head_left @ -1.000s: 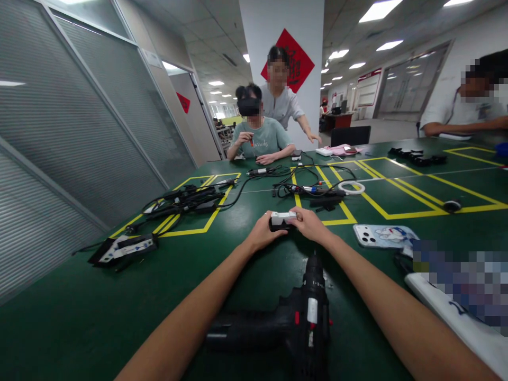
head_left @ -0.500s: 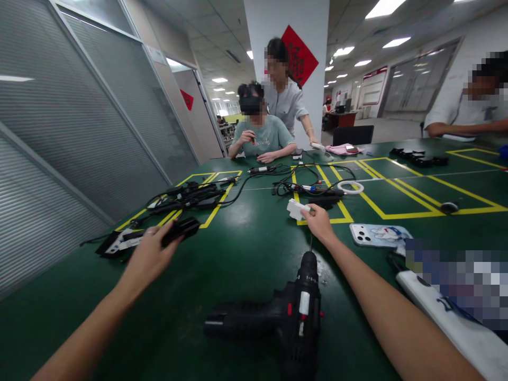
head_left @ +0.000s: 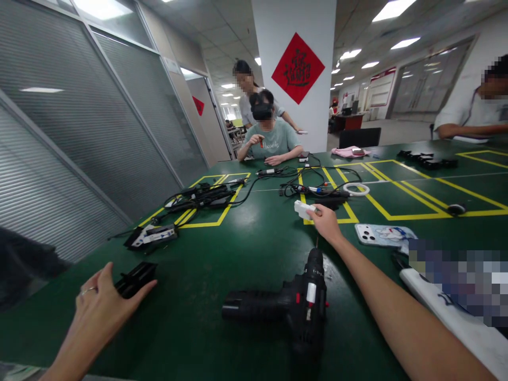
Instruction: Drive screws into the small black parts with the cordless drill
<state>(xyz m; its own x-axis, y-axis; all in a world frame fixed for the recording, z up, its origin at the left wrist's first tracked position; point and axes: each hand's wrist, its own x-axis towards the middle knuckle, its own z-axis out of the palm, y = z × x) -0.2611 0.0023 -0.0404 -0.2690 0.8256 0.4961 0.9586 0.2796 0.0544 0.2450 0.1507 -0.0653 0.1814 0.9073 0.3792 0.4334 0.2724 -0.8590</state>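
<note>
White block (head_left: 304,210) sits pinched in my right hand (head_left: 327,224), just beyond the tip of the drill (head_left: 311,304). A second ago both hands met around it and the black part (head_left: 137,279); now they are well apart, my left hand (head_left: 103,302) spread around the black part over the tabletop's (head_left: 190,296) left side, grip impossible to tell. With the pieces separated, I judge each can be handled alone.

The right hand (head_left: 327,223) holds a white block (head_left: 304,210); the left hand (head_left: 97,307) curves around a black piece (head_left: 137,279).
</note>
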